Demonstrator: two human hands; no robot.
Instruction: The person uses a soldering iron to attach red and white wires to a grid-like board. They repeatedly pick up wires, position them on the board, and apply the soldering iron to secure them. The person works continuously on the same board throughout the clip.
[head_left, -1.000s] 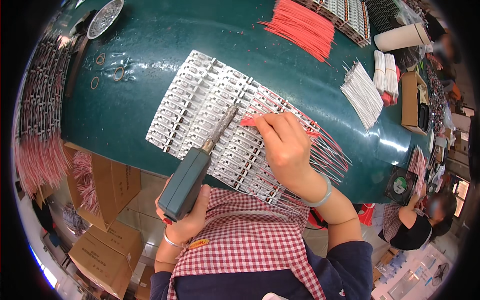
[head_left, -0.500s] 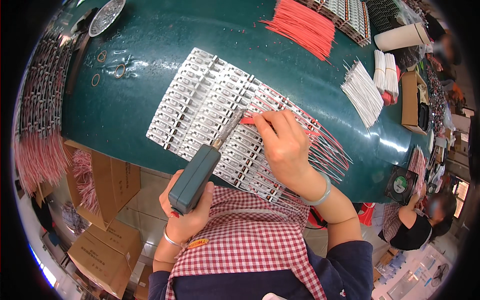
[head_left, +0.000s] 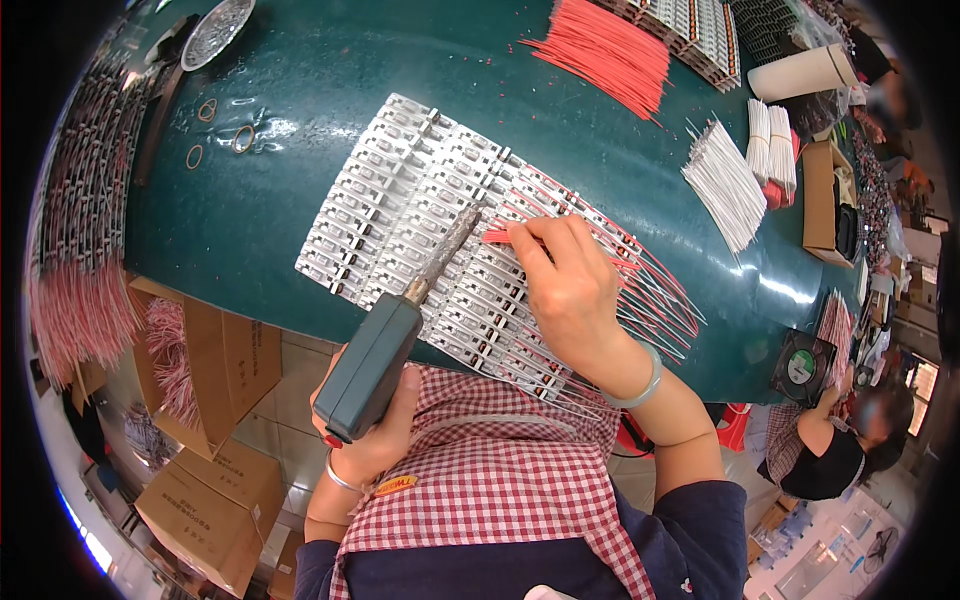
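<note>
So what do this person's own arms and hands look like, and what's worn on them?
Both the left hand and the right hand are bare, without gloves. A thin, silvery bracelet circles the left wrist; a thicker, pale grey-green bangle circles the right. Dark navy short sleeves leave the forearms uncovered. No cables run along the arms.

Left head-worn fisheye, facing down — close above the hands [head_left: 572, 290], green table [head_left: 330, 60] spread beneath
</note>
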